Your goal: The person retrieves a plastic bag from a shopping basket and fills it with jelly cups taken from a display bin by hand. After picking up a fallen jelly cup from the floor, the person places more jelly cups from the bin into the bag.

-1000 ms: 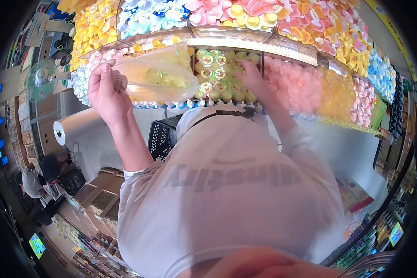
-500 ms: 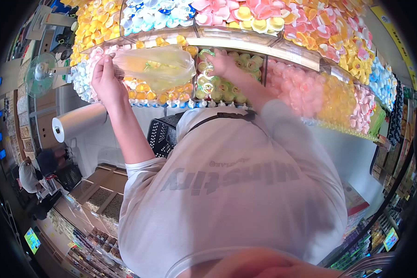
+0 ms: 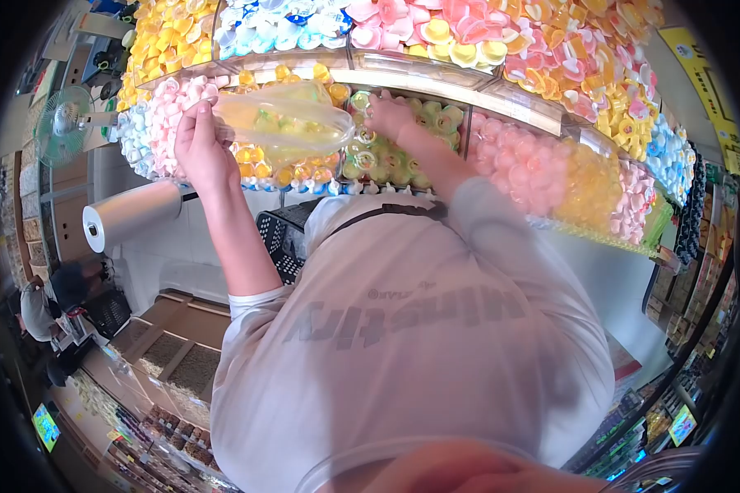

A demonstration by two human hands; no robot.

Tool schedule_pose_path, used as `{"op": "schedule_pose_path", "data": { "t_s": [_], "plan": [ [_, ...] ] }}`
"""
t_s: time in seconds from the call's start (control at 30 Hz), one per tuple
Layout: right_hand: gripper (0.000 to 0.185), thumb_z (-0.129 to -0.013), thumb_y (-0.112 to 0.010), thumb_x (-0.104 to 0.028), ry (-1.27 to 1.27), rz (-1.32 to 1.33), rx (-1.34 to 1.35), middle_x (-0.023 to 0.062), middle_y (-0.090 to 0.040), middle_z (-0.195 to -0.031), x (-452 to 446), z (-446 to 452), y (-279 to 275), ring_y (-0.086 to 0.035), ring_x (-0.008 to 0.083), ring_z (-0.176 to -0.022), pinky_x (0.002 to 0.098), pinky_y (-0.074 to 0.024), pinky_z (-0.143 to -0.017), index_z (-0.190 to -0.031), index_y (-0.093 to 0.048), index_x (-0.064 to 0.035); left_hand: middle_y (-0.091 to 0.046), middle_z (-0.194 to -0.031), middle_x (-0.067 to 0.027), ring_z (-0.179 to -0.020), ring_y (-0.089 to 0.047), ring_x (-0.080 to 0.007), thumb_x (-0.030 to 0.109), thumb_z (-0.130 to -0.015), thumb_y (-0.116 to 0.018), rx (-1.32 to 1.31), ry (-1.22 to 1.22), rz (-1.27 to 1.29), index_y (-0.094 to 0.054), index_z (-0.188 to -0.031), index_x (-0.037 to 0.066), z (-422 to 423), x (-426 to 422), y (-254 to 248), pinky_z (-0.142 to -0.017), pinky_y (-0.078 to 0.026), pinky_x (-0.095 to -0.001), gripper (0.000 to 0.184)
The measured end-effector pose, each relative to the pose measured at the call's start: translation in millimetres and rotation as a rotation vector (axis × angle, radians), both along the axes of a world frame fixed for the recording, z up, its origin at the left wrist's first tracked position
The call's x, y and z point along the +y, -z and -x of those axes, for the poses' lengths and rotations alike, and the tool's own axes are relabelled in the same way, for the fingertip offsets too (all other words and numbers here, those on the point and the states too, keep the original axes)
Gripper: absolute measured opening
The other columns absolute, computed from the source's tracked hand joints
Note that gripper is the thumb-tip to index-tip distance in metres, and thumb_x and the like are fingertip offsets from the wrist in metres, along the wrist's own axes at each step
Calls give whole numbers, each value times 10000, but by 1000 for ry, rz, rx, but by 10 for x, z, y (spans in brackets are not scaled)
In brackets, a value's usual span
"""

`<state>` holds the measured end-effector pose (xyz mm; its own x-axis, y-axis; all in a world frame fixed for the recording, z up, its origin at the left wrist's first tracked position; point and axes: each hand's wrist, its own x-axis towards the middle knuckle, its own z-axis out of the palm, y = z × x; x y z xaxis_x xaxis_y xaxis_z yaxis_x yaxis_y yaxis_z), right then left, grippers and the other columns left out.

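My left hand (image 3: 203, 144) pinches the gathered end of a clear plastic bag (image 3: 284, 122). The bag stretches to the right over the orange-yellow cups (image 3: 284, 174), and yellow-green shapes show through its film; whether they lie inside or beneath is hard to tell. My right hand (image 3: 389, 115) is down among small green jelly cups (image 3: 378, 164) in their bin, right of the bag. Its fingers are curled at the bin's left side, and what they grip is hidden.
Pink cups (image 3: 510, 152) fill the bin to the right. A ledge (image 3: 452, 78) separates the upper bins. At left are a roll of plastic bags (image 3: 131, 215) and a fan (image 3: 62, 127). A black basket (image 3: 284, 238) stands before me; another person (image 3: 41, 308) is at far left.
My right hand's fingers, stretched over the green cups before, are now more curled. The bag in my left hand has moved slightly right and down, near the right hand. The view has shifted a little.
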<state>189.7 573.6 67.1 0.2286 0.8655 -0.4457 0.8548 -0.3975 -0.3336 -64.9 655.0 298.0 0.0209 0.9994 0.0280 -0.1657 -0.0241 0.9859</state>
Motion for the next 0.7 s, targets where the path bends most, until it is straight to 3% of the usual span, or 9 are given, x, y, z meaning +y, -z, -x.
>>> {"op": "schedule_pose_path", "data": {
  "t_s": [0.27, 0.33, 0.43, 0.63, 0.7],
  "plan": [
    [579, -799, -616, -453, 41, 17, -76, 117, -507, -1279, -39, 33, -76, -564, 375, -1089, 442, -474, -930, -1283, -505, -155, -559, -682, 26, -523, -406, -27, 83, -959, -560, -69, 11, 39, -655, -961, -10, -107, -41, -41, -469, -317, -203, 133],
    [567, -809, -621, -477, 29, -229, -26, 103, -522, -1265, -143, -51, 83, -575, 351, -1087, 447, -474, -933, -1279, -524, -176, -537, -663, 33, -517, -394, -27, 85, -958, -561, -79, 29, 40, -653, -959, -8, -89, -26, -18, -466, -309, -205, 132],
    [535, -828, -624, -467, -146, -273, 75, 99, -534, -1255, -158, -232, 124, -580, 334, -1097, 455, -473, -936, -1278, -534, -193, -494, -629, 45, -506, -371, -28, 90, -959, -561, -77, 38, 55, -650, -958, -6, -97, -37, -31, -462, -293, -207, 131],
    [552, -829, -648, -450, -96, -94, -76, 108, -545, -1293, -153, 25, -31, -562, 295, -1155, 430, -472, -945, -1297, -520, -186, -470, -612, 49, -498, -354, -30, 96, -960, -560, -91, 25, 69, -643, -956, -7, -137, -37, -36, -458, -273, -210, 133],
    [541, -823, -650, -453, -137, -72, -17, 121, -566, -1267, -94, -31, -21, -559, 295, -1162, 431, -460, -956, -1274, -540, -176, -470, -613, 48, -497, -351, -29, 96, -960, -560, -94, 25, 75, -643, -956, -7, -129, -39, -49, -457, -269, -211, 132]
  ]
}}
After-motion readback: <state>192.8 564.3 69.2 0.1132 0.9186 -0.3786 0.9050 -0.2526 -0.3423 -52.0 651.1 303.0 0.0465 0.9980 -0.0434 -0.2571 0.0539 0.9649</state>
